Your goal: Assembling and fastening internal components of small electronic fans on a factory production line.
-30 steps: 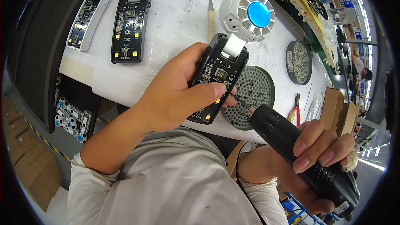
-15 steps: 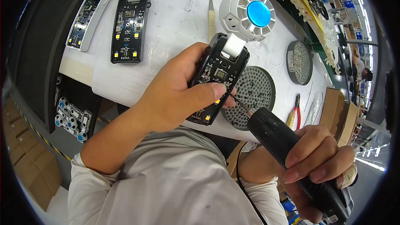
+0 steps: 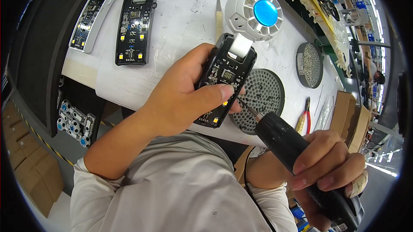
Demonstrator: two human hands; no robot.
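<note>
My left hand (image 3: pixel 183 96) is closed around a black handheld housing with an exposed circuit board (image 3: pixel 228 65), its thumb lying across the board. A white flat ribbon cable (image 3: pixel 241 46) joins the board to a round white vented head with a blue disc (image 3: pixel 265 12), which rests on the table. My right hand (image 3: pixel 329 163) grips a black electric screwdriver (image 3: pixel 282 135), tilted with its bit towards the housing's right edge. The bit tip is close to my left fingertips; whether it touches the housing I cannot tell. Below it lies a round grey tray with many small holes (image 3: pixel 269 88).
Two similar board units (image 3: pixel 134 30) (image 3: pixel 88 27) lie at the far left. Tweezers (image 3: pixel 219 17) lie beyond my left hand. A second round tray of small parts (image 3: pixel 309 64), red-handled cutters (image 3: pixel 307 113) and a cardboard box (image 3: pixel 344 111) are at the right. A black cord (image 3: pixel 247 180) hangs by my lap.
Very little differs. The housing and its white head have shifted slightly up and left, and my right hand with the screwdriver has moved a touch left.
</note>
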